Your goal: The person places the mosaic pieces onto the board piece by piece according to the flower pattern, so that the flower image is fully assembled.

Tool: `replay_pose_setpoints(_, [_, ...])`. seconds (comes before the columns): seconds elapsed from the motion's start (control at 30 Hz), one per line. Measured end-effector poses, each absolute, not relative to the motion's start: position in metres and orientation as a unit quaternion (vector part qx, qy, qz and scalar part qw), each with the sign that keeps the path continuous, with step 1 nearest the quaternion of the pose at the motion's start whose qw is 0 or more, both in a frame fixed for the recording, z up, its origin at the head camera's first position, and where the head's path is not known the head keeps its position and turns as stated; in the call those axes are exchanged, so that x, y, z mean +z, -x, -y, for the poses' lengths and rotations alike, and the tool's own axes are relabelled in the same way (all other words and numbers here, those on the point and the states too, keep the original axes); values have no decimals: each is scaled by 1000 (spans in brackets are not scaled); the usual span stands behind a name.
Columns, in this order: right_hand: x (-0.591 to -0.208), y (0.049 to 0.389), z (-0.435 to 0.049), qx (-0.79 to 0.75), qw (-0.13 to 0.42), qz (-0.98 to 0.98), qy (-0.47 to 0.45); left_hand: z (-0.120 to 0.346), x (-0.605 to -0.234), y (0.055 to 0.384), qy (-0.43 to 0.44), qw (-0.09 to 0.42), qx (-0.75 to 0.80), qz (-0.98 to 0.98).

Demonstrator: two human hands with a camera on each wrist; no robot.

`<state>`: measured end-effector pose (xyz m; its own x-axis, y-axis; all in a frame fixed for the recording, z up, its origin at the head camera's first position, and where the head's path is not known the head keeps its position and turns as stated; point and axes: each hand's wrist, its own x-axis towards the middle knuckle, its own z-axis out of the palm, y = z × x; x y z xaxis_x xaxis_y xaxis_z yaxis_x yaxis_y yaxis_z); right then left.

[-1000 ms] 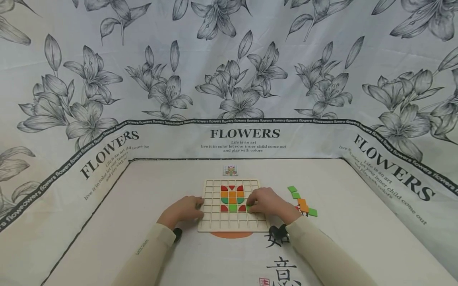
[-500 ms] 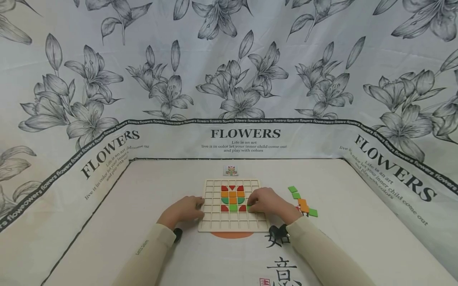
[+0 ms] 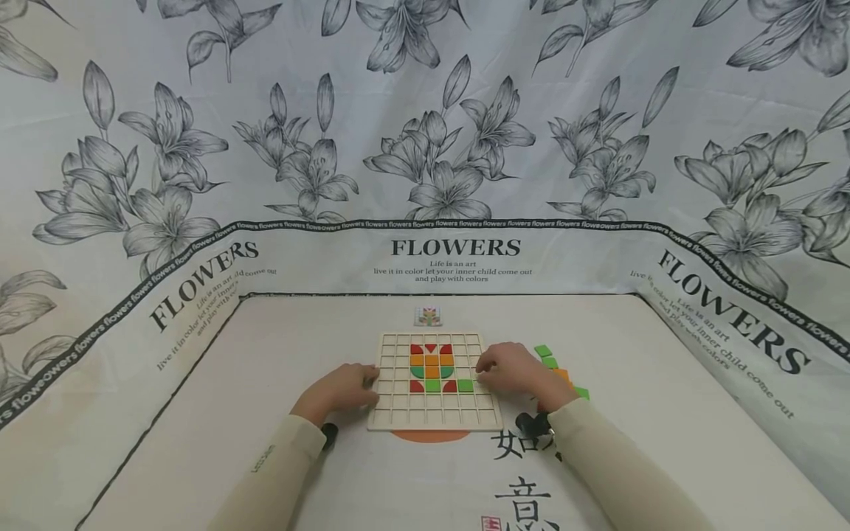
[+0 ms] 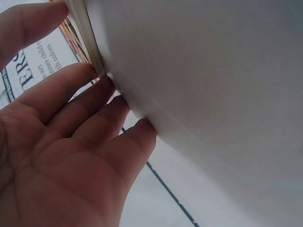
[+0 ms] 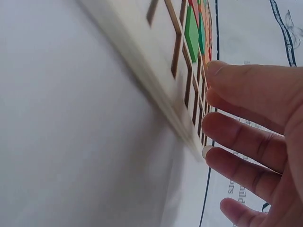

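A square wooden grid board (image 3: 413, 418) lies on the table with a pattern of red, orange and green tiles in its cells. My left hand (image 3: 339, 389) rests against the board's left edge. In the left wrist view its thumb (image 4: 40, 21) and fingertips touch the edge and the cloth without curling round the board. Over the board's right side is my right hand (image 3: 516, 369), its fingers loosely bent and holding nothing. Just left of those fingers, a green square tile (image 3: 465, 386) sits in a cell beside a red quarter-round tile (image 3: 449, 386).
Loose green tiles (image 3: 544, 351) and an orange tile (image 3: 564, 375) lie right of the board, partly hidden by the right hand and wrist. A small pattern card (image 3: 428, 317) lies beyond the board. Flower-printed cloth (image 3: 451, 258) walls in the table's far side.
My right hand has let go of the green tile and moved a little to the right, uncovering the tile in its cell. The left hand has stayed on the board's edge.
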<state>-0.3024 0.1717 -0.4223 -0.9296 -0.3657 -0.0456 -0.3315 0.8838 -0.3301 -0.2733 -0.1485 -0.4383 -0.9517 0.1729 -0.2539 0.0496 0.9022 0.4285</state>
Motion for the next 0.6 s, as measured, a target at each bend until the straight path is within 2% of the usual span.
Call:
replay_pose_setpoints(0.3, [-416, 308, -203, -150, 36, -975, 159, 148, -440, 275, -55, 146, 214, -964])
replay_pose_setpoints(0.6, [-423, 315, -236, -143, 20, -985, 98, 148, -439, 275, -54, 148, 212, -965])
